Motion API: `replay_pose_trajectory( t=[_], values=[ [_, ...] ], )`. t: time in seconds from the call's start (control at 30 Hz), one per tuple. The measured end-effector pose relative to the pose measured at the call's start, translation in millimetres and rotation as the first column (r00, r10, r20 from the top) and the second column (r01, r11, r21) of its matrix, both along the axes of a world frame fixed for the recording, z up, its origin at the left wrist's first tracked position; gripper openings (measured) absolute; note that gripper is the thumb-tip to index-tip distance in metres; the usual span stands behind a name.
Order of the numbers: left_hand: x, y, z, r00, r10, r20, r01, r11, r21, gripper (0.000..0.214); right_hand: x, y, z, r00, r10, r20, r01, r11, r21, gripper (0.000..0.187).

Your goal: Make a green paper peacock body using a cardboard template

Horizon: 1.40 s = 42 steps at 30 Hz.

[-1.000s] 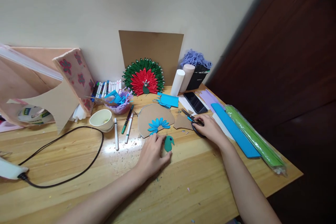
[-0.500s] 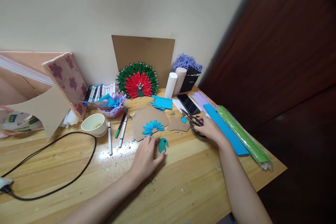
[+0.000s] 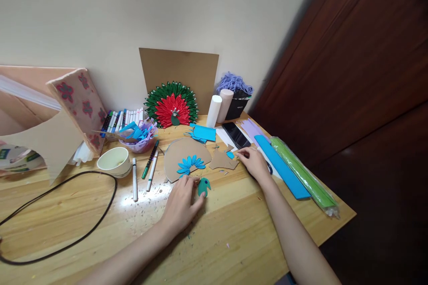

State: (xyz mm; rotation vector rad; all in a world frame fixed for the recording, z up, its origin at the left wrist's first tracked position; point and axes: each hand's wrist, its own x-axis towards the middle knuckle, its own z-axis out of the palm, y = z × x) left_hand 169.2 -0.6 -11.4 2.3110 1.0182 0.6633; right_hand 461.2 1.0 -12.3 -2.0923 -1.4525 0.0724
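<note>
My left hand (image 3: 182,202) rests palm down on the wooden table (image 3: 234,240), thumb and forefinger pinched on a small teal paper bird (image 3: 203,186). Just beyond it lies a cardboard fan shape (image 3: 180,153) with blue paper petals (image 3: 190,164) glued on. My right hand (image 3: 254,162) lies to the right with its fingers curled, fingertips close to a small blue scrap (image 3: 230,154) on a cardboard offcut (image 3: 220,161). Black scissors (image 3: 268,168) are mostly hidden under this hand; only a handle loop shows by the wrist.
Against the wall stand a red and green paper peacock (image 3: 172,104), a cardboard sheet (image 3: 180,67), two paper rolls (image 3: 219,107) and markers (image 3: 123,118). A phone (image 3: 236,134), blue (image 3: 282,167) and green (image 3: 302,169) paper, a cup (image 3: 114,161), pens (image 3: 134,178) and a black cable (image 3: 67,231) lie around.
My right hand has slid left off the scissor handles towards the blue scrap, and the blades are now covered. My left hand stays on the teal bird. The view has shifted slightly.
</note>
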Motion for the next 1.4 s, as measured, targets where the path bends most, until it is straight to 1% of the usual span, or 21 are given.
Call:
replay_pose_trajectory(
  t=[0.1, 0.2, 0.27, 0.33, 0.37, 0.47, 0.5, 0.53, 0.6, 0.67, 0.77, 0.87, 0.93, 1.0, 1.03, 1.1, 1.17, 1.23, 1.27, 1.3, 1.4],
  values=[
    [0.4, -0.5, -0.4, 1.000, -0.006, -0.005, 0.006, 1.000, -0.007, 0.026, -11.3, 8.7, -8.9, 0.999, 0.047, -0.008, -0.047, 0.999, 0.012, 0.012],
    [0.4, -0.3, -0.7, 1.000, -0.012, 0.001, 0.012, 1.000, -0.004, 0.025, -14.3, 11.1, -13.4, 0.999, 0.049, -0.009, -0.049, 0.999, 0.020, 0.007],
    [-0.8, 2.5, -0.4, 1.000, 0.019, 0.019, -0.020, 0.999, 0.032, 0.024, -14.0, 10.6, -13.2, 0.999, 0.036, -0.016, -0.036, 0.999, 0.032, 0.008],
    [-3.6, 8.9, 0.4, 0.994, 0.110, 0.026, -0.113, 0.987, 0.112, 0.029, -14.6, 9.3, -11.0, 0.999, 0.029, -0.034, -0.028, 0.998, 0.051, 0.009],
    [-5.7, 13.6, 0.9, 0.984, 0.175, 0.025, -0.177, 0.971, 0.162, 0.035, -15.9, 8.5, -9.5, 0.998, 0.035, -0.045, -0.032, 0.998, 0.060, 0.009],
    [-13.9, 30.7, 1.7, 0.928, 0.372, 0.012, -0.361, 0.891, 0.274, 0.066, -23.8, 6.0, -4.5, 0.993, 0.089, -0.076, -0.083, 0.994, 0.076, 0.011],
    [-16.9, 36.4, 1.5, 0.910, 0.414, -0.007, -0.395, 0.874, 0.284, 0.078, -27.5, 5.1, -2.8, 0.990, 0.110, -0.084, -0.103, 0.992, 0.077, 0.011],
    [-19.8, 41.6, 0.9, 0.901, 0.432, -0.036, -0.407, 0.871, 0.277, 0.086, -31.1, 4.1, -1.1, 0.987, 0.129, -0.091, -0.123, 0.990, 0.076, 0.012],
    [-24.4, 49.3, -0.8, 0.898, 0.429, -0.101, -0.396, 0.886, 0.243, 0.093, -37.6, 2.0, 2.3, 0.982, 0.163, -0.093, -0.157, 0.985, 0.066, 0.014],
    [-26.8, 53.3, -2.2, 0.903, 0.405, -0.140, -0.371, 0.903, 0.216, 0.092, -41.8, 0.3, 5.4, 0.977, 0.198, -0.078, -0.194, 0.980, 0.050, 0.018],
    [-26.8, 54.2, -2.0, 0.912, 0.383, -0.148, -0.349, 0.912, 0.214, 0.084, -44.6, -1.0, 7.9, 0.968, 0.244, -0.056, -0.242, 0.969, 0.040, 0.020],
    [-25.7, 53.9, 0.5, 0.913, 0.388, -0.126, -0.358, 0.910, 0.209, 0.082, -48.1, -1.1, 6.8, 0.958, 0.270, -0.099, -0.267, 0.963, 0.044, 0.019],
    [-25.5, 54.8, 2.4, 0.909, 0.403, -0.101, -0.385, 0.908, 0.163, 0.088, -53.6, -1.2, 5.2, 0.938, 0.298, -0.176, -0.296, 0.955, 0.039, 0.019],
    [-25.6, 57.0, 3.5, 0.912, 0.408, -0.053, -0.404, 0.912, 0.066, 0.094, -61.3, -1.7, 4.6, 0.912, 0.339, -0.232, -0.343, 0.939, 0.023, 0.021],
    [-25.6, 58.6, 3.5, 0.919, 0.395, -0.006, -0.395, 0.919, -0.008, 0.094, -65.6, -2.1, 5.0, 0.904, 0.358, -0.235, -0.366, 0.931, 0.013, 0.021],
    [-25.3, 62.5, 2.7, 0.915, 0.375, 0.150, -0.342, 0.917, -0.207, 0.087, -73.1, -2.5, 6.8, 0.902, 0.380, -0.203, -0.389, 0.921, -0.005, 0.021],
    [-25.0, 67.1, 1.7, 0.853, 0.413, 0.319, -0.263, 0.869, -0.419, 0.076, -77.7, -2.5, 8.5, 0.908, 0.378, -0.179, -0.385, 0.923, -0.006, 0.020],
    [-25.5, 72.2, 2.3, 0.782, 0.472, 0.406, -0.206, 0.811, -0.548, 0.067, -78.3, -2.2, 8.5, 0.909, 0.369, -0.195, -0.375, 0.927, 0.008, 0.020],
    [-26.5, 74.7, 3.9, 0.762, 0.489, 0.424, -0.194, 0.798, -0.571, 0.062, -77.3, -2.0, 7.7, 0.906, 0.367, -0.211, -0.373, 0.928, 0.012, 0.020],
    [-28.1, 77.2, 6.4, 0.753, 0.492, 0.436, -0.190, 0.798, -0.572, 0.056, -75.8, -1.8, 6.4, 0.903, 0.364, -0.227, -0.371, 0.929, 0.015, 0.021],
    [-35.9, 83.6, 19.2, 0.735, 0.495, 0.464, -0.228, 0.824, -0.519, 0.037, -70.2, -1.1, 0.9, 0.899, 0.353, -0.261, -0.362, 0.932, 0.014, 0.021]
  ],
)
